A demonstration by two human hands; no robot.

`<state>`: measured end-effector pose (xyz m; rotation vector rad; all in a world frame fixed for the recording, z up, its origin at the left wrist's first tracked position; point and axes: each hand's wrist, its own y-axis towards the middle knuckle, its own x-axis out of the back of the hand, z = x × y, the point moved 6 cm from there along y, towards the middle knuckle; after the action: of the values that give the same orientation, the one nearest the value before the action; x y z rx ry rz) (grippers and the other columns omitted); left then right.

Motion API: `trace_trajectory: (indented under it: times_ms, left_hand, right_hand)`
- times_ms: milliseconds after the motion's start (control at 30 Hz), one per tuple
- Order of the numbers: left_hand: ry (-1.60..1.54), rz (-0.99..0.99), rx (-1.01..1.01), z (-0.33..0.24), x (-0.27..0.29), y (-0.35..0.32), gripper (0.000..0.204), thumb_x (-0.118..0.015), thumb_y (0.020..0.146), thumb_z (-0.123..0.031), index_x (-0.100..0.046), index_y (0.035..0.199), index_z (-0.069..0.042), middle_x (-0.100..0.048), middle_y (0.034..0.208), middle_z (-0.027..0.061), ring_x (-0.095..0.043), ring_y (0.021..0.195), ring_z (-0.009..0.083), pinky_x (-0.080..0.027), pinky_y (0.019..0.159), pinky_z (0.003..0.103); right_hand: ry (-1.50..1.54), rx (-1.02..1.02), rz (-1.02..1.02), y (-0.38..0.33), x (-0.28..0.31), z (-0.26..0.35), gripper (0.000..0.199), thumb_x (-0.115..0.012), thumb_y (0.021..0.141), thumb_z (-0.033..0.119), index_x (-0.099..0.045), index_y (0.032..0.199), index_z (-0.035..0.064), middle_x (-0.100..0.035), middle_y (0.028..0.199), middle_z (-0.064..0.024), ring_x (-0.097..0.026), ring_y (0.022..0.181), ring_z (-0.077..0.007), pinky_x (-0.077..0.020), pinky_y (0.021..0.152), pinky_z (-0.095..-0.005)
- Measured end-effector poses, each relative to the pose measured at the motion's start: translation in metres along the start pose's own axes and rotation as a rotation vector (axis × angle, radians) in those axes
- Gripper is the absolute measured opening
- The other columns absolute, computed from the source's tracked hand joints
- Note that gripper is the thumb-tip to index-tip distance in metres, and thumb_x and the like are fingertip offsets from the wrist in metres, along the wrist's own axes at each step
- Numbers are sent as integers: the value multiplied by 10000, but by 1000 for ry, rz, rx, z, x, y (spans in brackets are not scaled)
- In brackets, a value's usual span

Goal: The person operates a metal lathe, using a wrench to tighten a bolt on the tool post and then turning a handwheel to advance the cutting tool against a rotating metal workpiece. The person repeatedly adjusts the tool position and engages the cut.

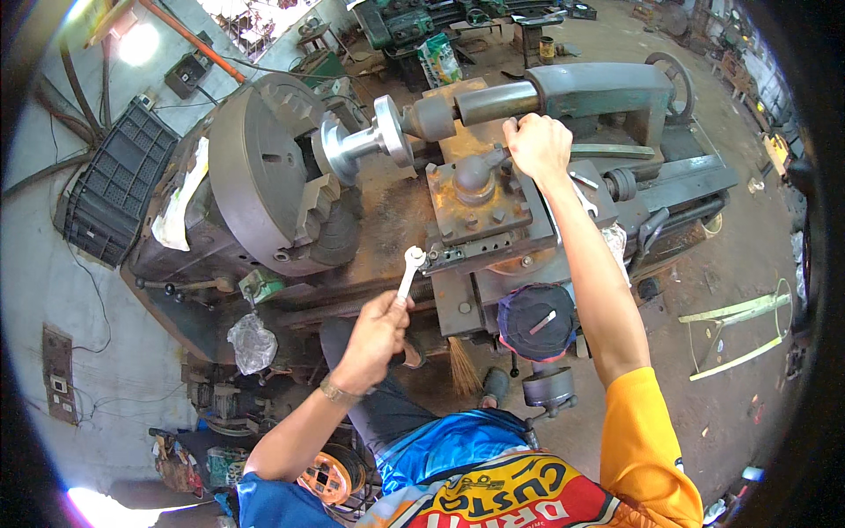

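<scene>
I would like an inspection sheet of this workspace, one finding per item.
Surface: lathe top, brown-stained.
Job's things: wrench; tool post with lever; flanged metal part between chuck and tailstock.
Clutter: white cloth on the headstock; crumpled clear bag.
Grips: left grip holds the wrench; right grip at the lever, contact unclear.
Cables: dark cables along the wall.
Surroundings: black crate by the wall; straw broom, partly hidden.
</scene>
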<state>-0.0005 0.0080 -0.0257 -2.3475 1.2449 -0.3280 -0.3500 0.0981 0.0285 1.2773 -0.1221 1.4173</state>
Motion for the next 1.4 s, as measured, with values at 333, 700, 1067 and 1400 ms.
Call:
trace_trajectory:
  times_ms: [333, 700, 1067, 1400]
  left_hand:
    - [-836, -217, -8, 12, -102, 15, 91, -445, 1028, -124, -498, 991, -60, -335, 654, -53, -286, 518, 69, -249, 459, 241]
    - [-1346, -156, -430, -18, -164, 62, 20, -447, 1048, -150, -444, 1054, -131, -381, 730, -6, -331, 589, 123, -348, 537, 324]
    - [-606, 288, -317, 18, -116, -9, 462, -424, 1056, -442, -523, 1291, -57, -488, 940, -13, -373, 601, 70, -310, 475, 231]
    - [536, 63, -311, -43, 64, 25, 172, -532, 1016, -155, -635, 1006, -18, -479, 645, -23, -409, 587, 69, -367, 546, 248]
  right_hand:
    - [-19, -6, 2, -1, -2, 0, 420, -567, 863, 359, -726, 705, 4, -685, 752, -247, -691, 767, -401, -541, 751, -475]
    - [-43, 39, 60, 2, -5, -2, 491, -517, 897, 390, -702, 690, -15, -673, 749, -265, -679, 752, -441, -538, 737, -511]
    - [-44, 38, 85, 2, -6, -4, 509, -509, 890, 406, -709, 692, -19, -672, 740, -265, -687, 746, -425, -545, 735, -493]
    - [11, 54, 43, 0, 0, -1, 434, -543, 874, 382, -728, 671, 46, -668, 699, -230, -681, 711, -411, -540, 700, -490]
